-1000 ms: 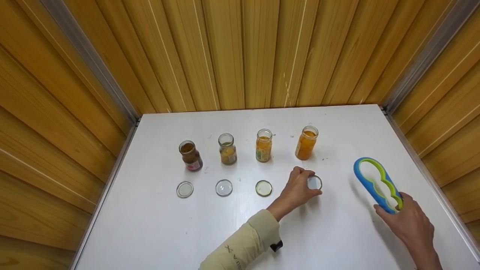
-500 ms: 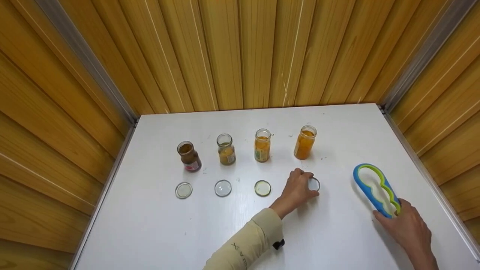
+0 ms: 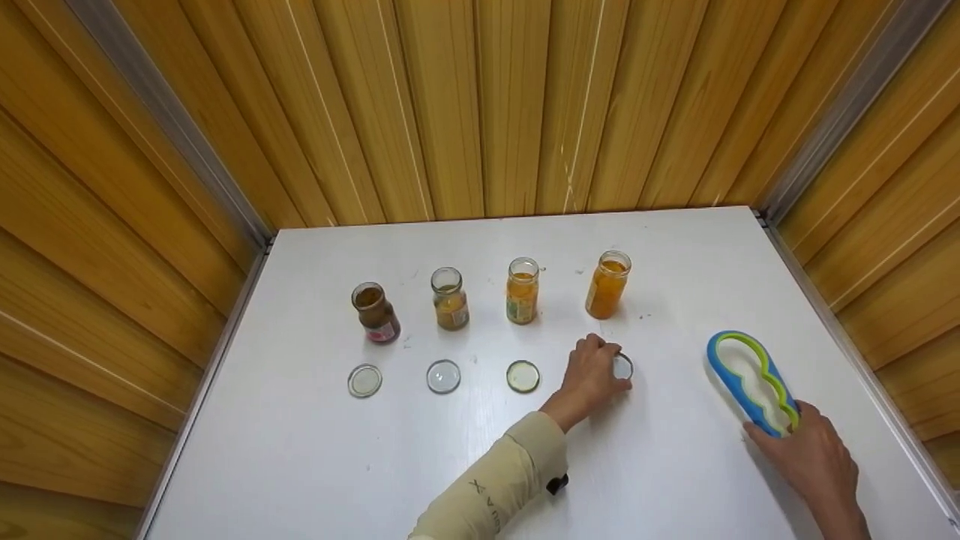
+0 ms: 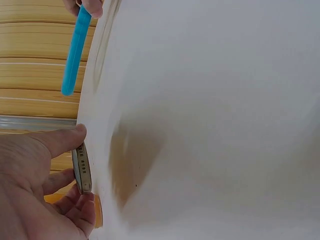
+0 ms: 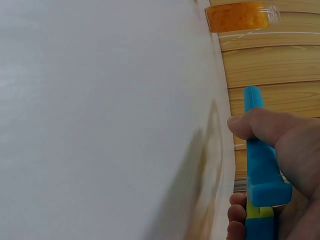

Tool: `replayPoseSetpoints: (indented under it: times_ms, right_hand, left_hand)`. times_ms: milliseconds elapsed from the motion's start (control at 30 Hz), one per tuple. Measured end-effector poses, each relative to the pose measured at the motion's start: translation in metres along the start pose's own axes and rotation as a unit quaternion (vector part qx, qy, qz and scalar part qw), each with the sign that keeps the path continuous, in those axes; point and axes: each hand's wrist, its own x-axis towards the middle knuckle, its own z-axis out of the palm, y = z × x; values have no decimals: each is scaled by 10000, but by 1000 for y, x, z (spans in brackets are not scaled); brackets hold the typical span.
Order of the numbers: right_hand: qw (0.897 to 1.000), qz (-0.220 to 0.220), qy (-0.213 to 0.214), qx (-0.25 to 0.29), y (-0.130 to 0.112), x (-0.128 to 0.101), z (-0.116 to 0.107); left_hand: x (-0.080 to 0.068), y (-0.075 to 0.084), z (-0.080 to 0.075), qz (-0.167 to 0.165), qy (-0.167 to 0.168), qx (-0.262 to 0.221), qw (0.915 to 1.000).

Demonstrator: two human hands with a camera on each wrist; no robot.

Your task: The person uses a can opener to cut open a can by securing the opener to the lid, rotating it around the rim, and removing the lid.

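Four open glass jars stand in a row on the white table [image 3: 465,465]: a dark one [image 3: 375,312], a half-full one [image 3: 449,299], an orange one [image 3: 522,291] and another orange one [image 3: 607,285]. My left hand [image 3: 592,375] pinches a round metal lid [image 3: 623,367] at the table surface, just below the rightmost jar; the left wrist view shows thumb and fingers around the lid's rim [image 4: 82,170]. My right hand [image 3: 806,450] grips the near end of a blue and green jar opener [image 3: 750,379], seen edge-on as the blue opener [image 5: 257,165] in the right wrist view.
Three more lids lie in a row in front of the jars: one [image 3: 364,380], another [image 3: 443,376] and a third [image 3: 523,376]. Wooden panel walls [image 3: 480,105] enclose the table on three sides. The table's right edge [image 3: 862,352] runs close to the opener.
The left hand has drawn the lid slightly left and lowered it onto the table. The right hand has brought the opener down and flatter, nearer the table.
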Motion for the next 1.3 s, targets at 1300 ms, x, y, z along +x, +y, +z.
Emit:
replayPoseSetpoints:
  times_ms: [1300]
  right_hand:
    - [9986, 521, 68, 117, 0, 24, 15]
  left_hand:
    - [12, -8, 20, 295, 257, 1136, 9928]
